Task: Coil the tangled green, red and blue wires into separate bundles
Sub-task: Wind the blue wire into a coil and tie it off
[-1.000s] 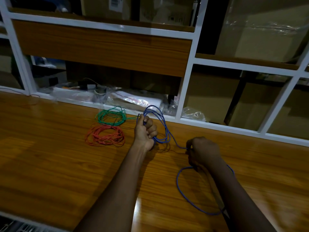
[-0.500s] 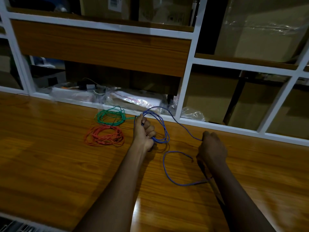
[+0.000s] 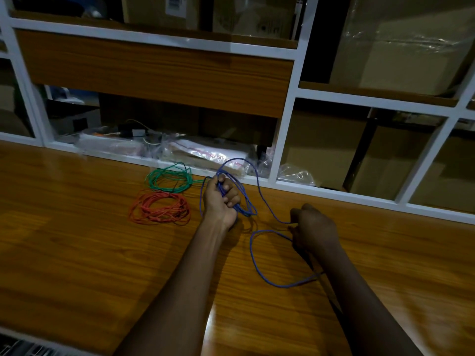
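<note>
Grips (image 3: 221, 199) on wooden table (image 3: 77, 253).

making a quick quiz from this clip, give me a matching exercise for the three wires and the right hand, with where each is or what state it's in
Column one:
1. green wire
2. red wire
3. blue wire
4. right hand

Column two:
A. coiled on the table, nearer the person
B. pinching a loose strand
C. coiled on the table, next to the shelf frame
D. partly looped in the left hand, the rest trailing on the table

Pairs: 1-C, 2-A, 3-D, 4-B
</note>
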